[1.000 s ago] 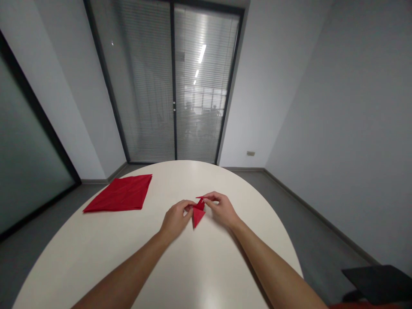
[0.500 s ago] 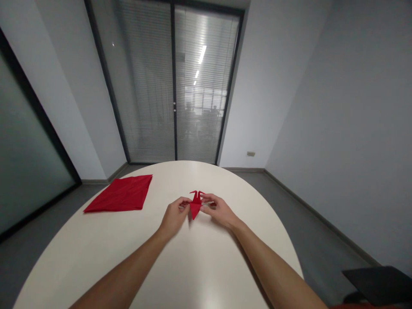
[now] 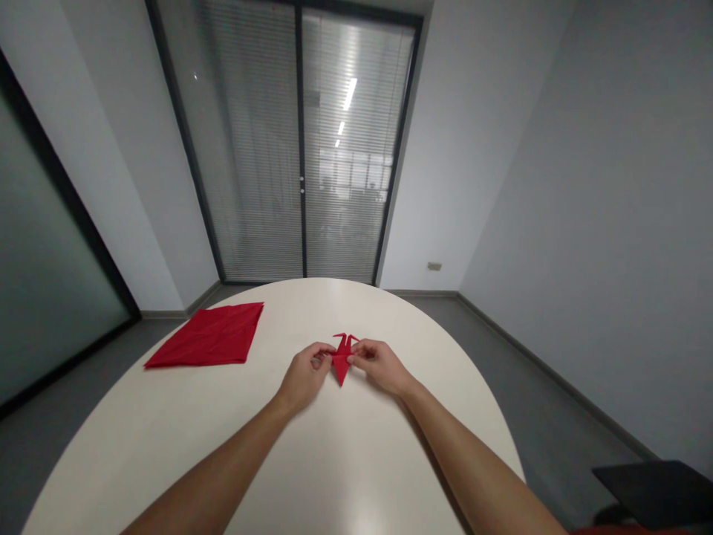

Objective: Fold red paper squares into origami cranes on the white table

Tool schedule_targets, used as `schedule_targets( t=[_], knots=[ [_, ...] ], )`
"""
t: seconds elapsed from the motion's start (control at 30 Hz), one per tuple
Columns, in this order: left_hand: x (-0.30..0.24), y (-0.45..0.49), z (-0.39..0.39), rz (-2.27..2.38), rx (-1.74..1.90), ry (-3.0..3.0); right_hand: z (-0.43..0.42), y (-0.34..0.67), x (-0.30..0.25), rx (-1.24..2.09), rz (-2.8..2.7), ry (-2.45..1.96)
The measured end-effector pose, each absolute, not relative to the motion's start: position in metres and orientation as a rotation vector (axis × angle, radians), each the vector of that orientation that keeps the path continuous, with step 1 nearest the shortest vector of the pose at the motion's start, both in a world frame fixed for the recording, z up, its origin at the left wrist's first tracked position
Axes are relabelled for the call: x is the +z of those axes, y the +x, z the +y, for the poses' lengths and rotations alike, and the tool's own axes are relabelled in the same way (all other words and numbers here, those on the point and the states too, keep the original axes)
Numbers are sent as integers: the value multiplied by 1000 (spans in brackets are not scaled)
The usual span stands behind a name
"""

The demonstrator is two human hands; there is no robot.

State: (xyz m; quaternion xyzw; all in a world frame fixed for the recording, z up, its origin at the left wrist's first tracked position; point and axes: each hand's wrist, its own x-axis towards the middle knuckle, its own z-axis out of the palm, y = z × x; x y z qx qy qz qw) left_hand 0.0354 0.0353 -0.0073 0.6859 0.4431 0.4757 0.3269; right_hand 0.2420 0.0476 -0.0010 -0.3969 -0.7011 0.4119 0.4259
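Between my hands is a small red origami figure (image 3: 342, 364), folded from paper. Its lower end comes to a point toward me, and two narrow strips with bent tips stick up at the far end. My left hand (image 3: 305, 374) pinches its left edge between thumb and fingers. On the other side, my right hand (image 3: 382, 365) grips the right edge, thumb and fingertips closed on it. The fingertips cover parts of both sides. I cannot tell whether the figure touches the table.
A flat red folded sheet (image 3: 215, 338) lies on the left of the round white table (image 3: 301, 475). Beyond the far edge stands a glass partition with blinds (image 3: 256, 163). At the lower right is a dark chair part (image 3: 660, 490).
The origami figure has shifted slightly right and toward me. My right fingers have closed in on its right edge; the left hand has barely moved.
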Motion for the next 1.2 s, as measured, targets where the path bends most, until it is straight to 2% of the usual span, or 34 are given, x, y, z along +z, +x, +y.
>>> schedule_targets(
  t=[0.33,0.6,1.2],
  knots=[
    [-13,34,38,1164,1229,1888,45,240,1,889,-1792,-1036],
    [-10,36,36,1170,1221,1868,47,238,-2,1098,-1744,-961],
    [-7,34,33,1170,1154,1955,42,236,6,1072,-1813,-983]
  ],
)
